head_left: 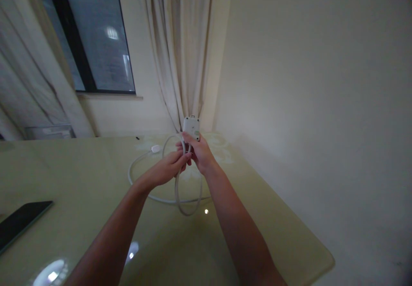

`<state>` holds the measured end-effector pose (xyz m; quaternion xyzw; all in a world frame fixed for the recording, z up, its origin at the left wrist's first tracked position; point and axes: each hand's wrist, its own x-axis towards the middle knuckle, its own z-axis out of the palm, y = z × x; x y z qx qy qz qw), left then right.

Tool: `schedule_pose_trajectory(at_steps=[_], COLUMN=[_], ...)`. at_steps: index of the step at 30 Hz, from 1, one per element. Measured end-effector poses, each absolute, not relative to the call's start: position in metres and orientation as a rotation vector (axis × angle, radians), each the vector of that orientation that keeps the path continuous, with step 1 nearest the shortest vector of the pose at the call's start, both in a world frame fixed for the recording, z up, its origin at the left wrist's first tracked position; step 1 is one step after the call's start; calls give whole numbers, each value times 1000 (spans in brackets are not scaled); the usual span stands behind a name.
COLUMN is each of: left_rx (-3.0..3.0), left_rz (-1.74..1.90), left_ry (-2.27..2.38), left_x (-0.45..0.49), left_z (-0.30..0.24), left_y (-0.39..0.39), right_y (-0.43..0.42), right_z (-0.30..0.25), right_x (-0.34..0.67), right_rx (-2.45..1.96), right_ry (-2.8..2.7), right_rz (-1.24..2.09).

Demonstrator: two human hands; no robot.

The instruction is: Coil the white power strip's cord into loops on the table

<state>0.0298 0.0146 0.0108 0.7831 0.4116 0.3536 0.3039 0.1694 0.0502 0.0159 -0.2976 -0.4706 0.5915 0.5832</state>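
Observation:
My right hand (198,153) is closed around a white charger block (191,127), holding it upright above the table. My left hand (169,169) pinches the white cable (177,191) just below the block. The cable hangs in a loop under both hands and trails in a wide curve over the tabletop. It ends at a small white plug (156,149) lying to the left on the table.
A glossy pale green table (80,179) fills the lower view, its right edge near a plain wall. A dark phone or tablet (19,221) lies at the left. Behind are a window (93,41), cream curtains (180,54) and a sill.

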Motion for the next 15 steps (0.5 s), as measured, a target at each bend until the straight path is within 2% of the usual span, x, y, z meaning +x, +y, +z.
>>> schedule_pose_trajectory(at_steps=[6, 10, 13, 15], left_rx=[2422, 2620, 2329, 2015], left_rz=[888, 1225, 1453, 1448], left_ry=[1238, 1454, 1505, 1474], left_x=[25, 17, 16, 17], left_z=[4, -4, -9, -11], left_y=[13, 19, 30, 36], right_y=[45, 47, 50, 50], right_z=[24, 30, 34, 37], right_x=[169, 176, 185, 191], right_rx=[-587, -485, -440, -418], right_ry=[-954, -817, -739, -694], right_rz=[1350, 1268, 1181, 1146])
